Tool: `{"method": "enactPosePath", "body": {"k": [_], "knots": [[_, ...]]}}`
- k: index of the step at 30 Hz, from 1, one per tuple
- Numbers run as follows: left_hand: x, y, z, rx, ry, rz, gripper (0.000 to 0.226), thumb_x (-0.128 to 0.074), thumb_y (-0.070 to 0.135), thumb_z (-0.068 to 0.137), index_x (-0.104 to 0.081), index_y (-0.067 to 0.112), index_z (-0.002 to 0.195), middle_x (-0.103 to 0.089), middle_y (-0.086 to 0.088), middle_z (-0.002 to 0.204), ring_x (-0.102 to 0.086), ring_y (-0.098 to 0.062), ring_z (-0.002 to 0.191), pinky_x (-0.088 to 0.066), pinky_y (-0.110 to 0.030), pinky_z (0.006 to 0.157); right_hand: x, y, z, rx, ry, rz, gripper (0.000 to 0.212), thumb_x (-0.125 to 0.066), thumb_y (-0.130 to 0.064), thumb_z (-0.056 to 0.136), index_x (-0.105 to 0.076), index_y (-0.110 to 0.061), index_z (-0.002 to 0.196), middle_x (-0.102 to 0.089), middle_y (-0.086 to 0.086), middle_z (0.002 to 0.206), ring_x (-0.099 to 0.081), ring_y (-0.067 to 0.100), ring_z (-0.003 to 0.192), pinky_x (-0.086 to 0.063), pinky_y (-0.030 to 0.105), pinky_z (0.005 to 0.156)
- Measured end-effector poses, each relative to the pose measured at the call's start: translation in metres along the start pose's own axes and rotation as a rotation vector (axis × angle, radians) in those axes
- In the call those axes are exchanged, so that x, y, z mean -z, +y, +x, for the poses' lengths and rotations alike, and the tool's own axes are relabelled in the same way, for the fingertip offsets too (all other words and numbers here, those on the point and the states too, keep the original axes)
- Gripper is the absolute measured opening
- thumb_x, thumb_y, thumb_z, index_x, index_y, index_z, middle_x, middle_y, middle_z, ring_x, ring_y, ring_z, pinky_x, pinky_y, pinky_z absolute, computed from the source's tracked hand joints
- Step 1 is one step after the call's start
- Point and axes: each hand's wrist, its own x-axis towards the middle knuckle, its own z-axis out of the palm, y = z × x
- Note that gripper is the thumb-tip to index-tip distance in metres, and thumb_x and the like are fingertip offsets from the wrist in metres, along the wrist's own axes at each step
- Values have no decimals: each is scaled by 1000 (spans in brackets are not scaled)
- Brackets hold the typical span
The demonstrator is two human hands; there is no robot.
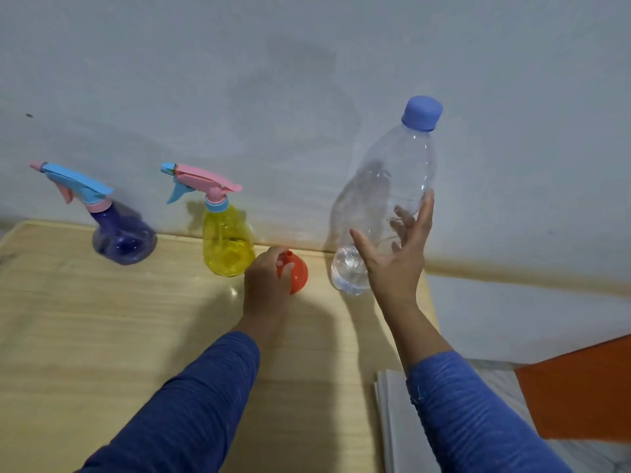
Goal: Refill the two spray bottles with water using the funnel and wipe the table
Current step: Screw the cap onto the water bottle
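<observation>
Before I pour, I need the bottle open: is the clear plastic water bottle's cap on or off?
On. The blue cap sits on the neck of the clear plastic water bottle.

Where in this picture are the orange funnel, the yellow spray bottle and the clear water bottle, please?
orange funnel point(298, 269): head view, on its bowl, right of the left hand's fingers.
yellow spray bottle point(227, 245): head view, on its body.
clear water bottle point(392, 172): head view, on its upper body.

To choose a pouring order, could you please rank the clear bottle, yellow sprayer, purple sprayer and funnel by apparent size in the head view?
1. Clear bottle
2-3. Yellow sprayer and purple sprayer: too alike to rank
4. Funnel, partly hidden
</observation>
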Motion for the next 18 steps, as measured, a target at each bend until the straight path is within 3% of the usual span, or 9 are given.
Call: {"method": "enactPosePath", "body": {"k": [6, 9, 13, 18], "knots": [[-12, 0, 5, 69, 0, -18, 28, -63, 11, 84, -63, 11, 112, -67, -6, 104, -58, -15, 94, -38, -20, 83, -5, 8, 12, 18, -14, 41, 107, -83, -21, 68, -7, -49, 138, -47, -2, 134, -50, 12, 120, -36, -5, 72], [-16, 2, 8, 79, 12, -20, 28, -63, 11, 85, -63, 12, 112, -66, -5, 107, -53, -9, 93, -35, -18, 83, -7, 11, 14, 28, -38, 20, 105, -82, -26, 69, -8, -48, 140, -45, -4, 137, -48, 9, 123, -36, -3, 83], [-22, 4, 11, 75, 12, -25, 25, -64, 12, 84, -64, 14, 109, -67, -3, 103, -49, -5, 89, -36, -18, 80, -8, 19, 16, 29, -69, -32, 96, -77, -40, 69, -19, -33, 145, -42, -7, 141, -44, 5, 126, -34, 14, 99], [-22, 5, 11, 82, 2, -6, 26, -65, 13, 84, -63, 14, 110, -67, -4, 104, -48, -5, 89, -36, -19, 80, -8, 22, 14, 19, -93, -86, 98, -79, -33, 72, -16, -28, 147, -34, -4, 147, -37, 8, 133, -33, 23, 106]]}}
